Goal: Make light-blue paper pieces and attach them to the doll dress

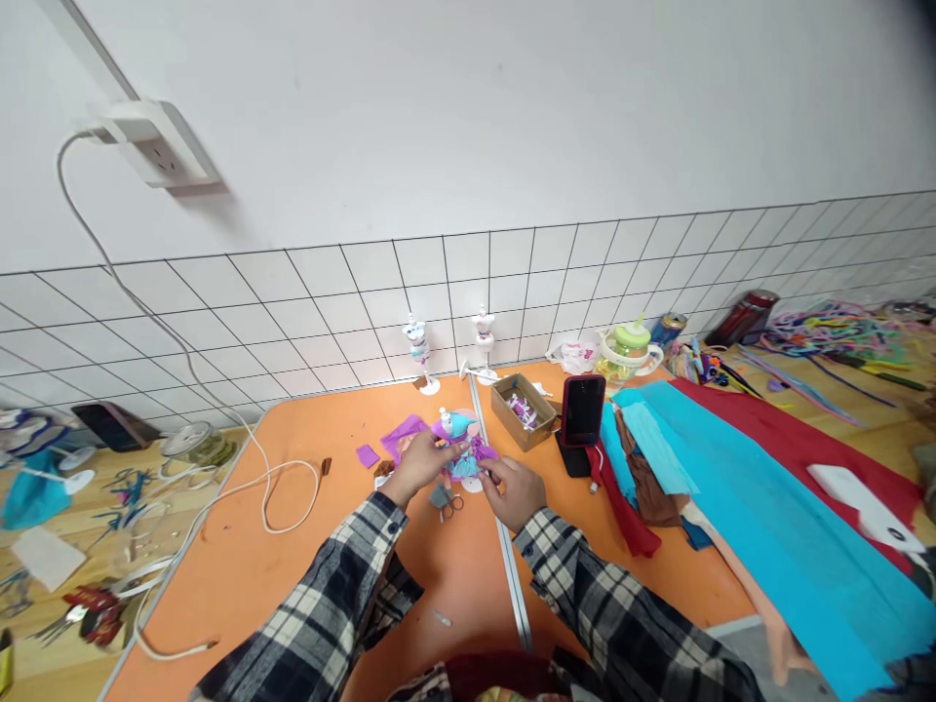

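Your plaid sleeves (pixel 358 556) lie nearest; left of the cardboard box (pixel 539 439), your right hand (pixel 518 490) pinches the blue skirt (pixel 462 466) on the miniature dress form (pixel 458 424); your left hand (pixel 420 461) touches its waist, finger closure unclear; an uneven tug could tip the form.

The left hand (pixel 420 462) and right hand (pixel 518 489) partly hide the doll-sized dress (pixel 463 468); at four o'clock, turquoise fabric (pixel 775 512) runs off the lower edge.
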`<act>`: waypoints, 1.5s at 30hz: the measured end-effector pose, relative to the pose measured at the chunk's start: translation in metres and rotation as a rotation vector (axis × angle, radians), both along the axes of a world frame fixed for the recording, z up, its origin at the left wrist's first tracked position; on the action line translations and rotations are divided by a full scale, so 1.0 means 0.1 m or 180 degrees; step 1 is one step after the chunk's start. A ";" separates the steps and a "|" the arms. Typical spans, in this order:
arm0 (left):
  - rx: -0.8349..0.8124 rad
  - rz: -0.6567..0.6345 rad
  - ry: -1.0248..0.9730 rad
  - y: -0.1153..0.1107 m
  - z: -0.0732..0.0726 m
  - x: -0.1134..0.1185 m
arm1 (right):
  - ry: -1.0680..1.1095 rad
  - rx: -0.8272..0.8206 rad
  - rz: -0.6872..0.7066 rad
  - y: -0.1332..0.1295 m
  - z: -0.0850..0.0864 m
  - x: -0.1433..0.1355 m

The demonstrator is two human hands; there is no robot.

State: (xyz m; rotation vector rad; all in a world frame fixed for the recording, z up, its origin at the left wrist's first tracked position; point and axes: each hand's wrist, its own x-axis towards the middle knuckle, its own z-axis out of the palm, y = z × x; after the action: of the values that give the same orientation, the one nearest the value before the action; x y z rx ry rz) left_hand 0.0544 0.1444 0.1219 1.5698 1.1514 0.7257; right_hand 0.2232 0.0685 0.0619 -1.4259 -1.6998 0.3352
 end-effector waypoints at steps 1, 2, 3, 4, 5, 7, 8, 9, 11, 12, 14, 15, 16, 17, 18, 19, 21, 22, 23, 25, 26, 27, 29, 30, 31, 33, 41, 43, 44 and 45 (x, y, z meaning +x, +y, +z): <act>-0.0030 -0.0022 0.0009 0.00 0.01 -0.01 | -0.0018 0.0025 -0.0064 -0.01 -0.01 0.02; -0.0056 -0.0041 0.0018 -0.01 0.03 -0.02 | -0.0024 0.0050 -0.0131 -0.02 -0.02 0.05; -0.0076 -0.0056 0.0024 -0.01 0.05 -0.02 | -0.0022 0.0073 -0.0192 -0.03 -0.03 0.08; -0.0087 -0.0063 0.0029 -0.02 0.08 -0.03 | -0.0016 0.0091 -0.0242 -0.04 -0.04 0.11; -0.0094 -0.0062 0.0031 -0.02 0.10 -0.03 | -0.0012 0.0105 -0.0290 -0.05 -0.05 0.14; -0.0115 -0.0047 0.0025 -0.03 0.16 -0.03 | -0.0023 0.0122 -0.0372 -0.09 -0.05 0.19; -0.0140 -0.0038 0.0015 -0.04 0.18 -0.02 | -0.0049 0.0127 -0.0384 -0.11 -0.04 0.20; -0.0173 -0.0025 -0.0003 -0.06 0.20 -0.01 | -0.0091 0.0132 -0.0365 -0.13 -0.04 0.19; -0.0245 0.0010 -0.0074 -0.09 0.22 0.02 | -0.0201 0.0141 -0.0231 -0.18 -0.02 0.15; -0.0282 0.0033 -0.0122 -0.11 0.23 0.04 | -0.0254 0.0141 -0.0134 -0.20 -0.01 0.12; -0.0361 0.0088 -0.0238 -0.13 0.25 0.07 | -0.0314 0.0134 0.0025 -0.23 0.00 0.05; -0.0403 0.0118 -0.0307 -0.14 0.26 0.07 | -0.0310 0.0131 0.0054 -0.23 0.01 0.03; -0.0450 0.0155 -0.0383 -0.14 0.28 0.07 | -0.0288 0.0130 0.0048 -0.23 0.02 0.01; -0.0506 0.0199 -0.0465 -0.13 0.30 0.06 | -0.0252 0.0133 0.0011 -0.24 0.03 0.00; -0.0572 0.0250 -0.0545 -0.11 0.32 0.04 | -0.0187 0.0146 -0.0057 -0.24 0.06 0.00; -0.0646 0.0306 -0.0621 -0.10 0.35 0.02 | -0.0095 0.0181 -0.0142 -0.25 0.09 0.00; -0.0800 0.0410 -0.0744 -0.06 0.41 -0.03 | 0.0083 0.0339 -0.0280 -0.28 0.20 0.02; -0.0867 0.0454 -0.0791 -0.05 0.45 -0.06 | 0.0126 0.0459 -0.0311 -0.30 0.26 0.02; -0.0921 0.0488 -0.0828 -0.04 0.47 -0.08 | 0.0108 0.0593 -0.0303 -0.32 0.33 0.02; -0.0983 0.0539 -0.0886 -0.05 0.52 -0.09 | -0.0150 0.0844 -0.0160 -0.36 0.47 -0.01; -0.1000 0.0553 -0.0906 -0.05 0.53 -0.09 | -0.0340 0.0929 -0.0050 -0.37 0.53 -0.04; -0.1015 0.0557 -0.0922 -0.07 0.54 -0.09 | -0.0537 0.0969 0.0057 -0.38 0.58 -0.07; -0.1038 0.0534 -0.0950 -0.10 0.56 -0.08 | -0.0837 0.0910 0.0198 -0.38 0.65 -0.13; -0.1048 0.0513 -0.0963 -0.12 0.57 -0.08 | -0.0878 0.0836 0.0197 -0.39 0.67 -0.15; -0.1053 0.0492 -0.0977 -0.13 0.57 -0.09 | -0.0829 0.0763 0.0152 -0.39 0.68 -0.16; -0.1035 0.0447 -0.1012 -0.16 0.60 -0.12 | -0.0496 0.0694 0.0033 -0.39 0.66 -0.15; -0.0802 -0.0326 -0.1334 -0.24 0.78 -0.32 | 0.0263 0.0193 0.0034 -0.46 0.36 0.03; -0.0841 -0.0608 -0.1435 -0.26 0.80 -0.37 | 0.0168 0.0137 0.0586 -0.46 0.32 0.00; -0.0840 -0.0697 -0.1499 -0.28 0.81 -0.38 | 0.0115 0.0131 0.0898 -0.46 0.32 -0.03; -0.0832 -0.0768 -0.1566 -0.29 0.82 -0.39 | 0.0051 0.0119 0.1160 -0.46 0.33 -0.07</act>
State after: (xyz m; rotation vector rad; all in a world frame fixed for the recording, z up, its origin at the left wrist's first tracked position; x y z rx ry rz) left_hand 0.0153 0.1153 0.2040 1.1937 0.6506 0.7147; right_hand 0.2167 0.0227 0.0947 -1.0789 -1.9412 0.5088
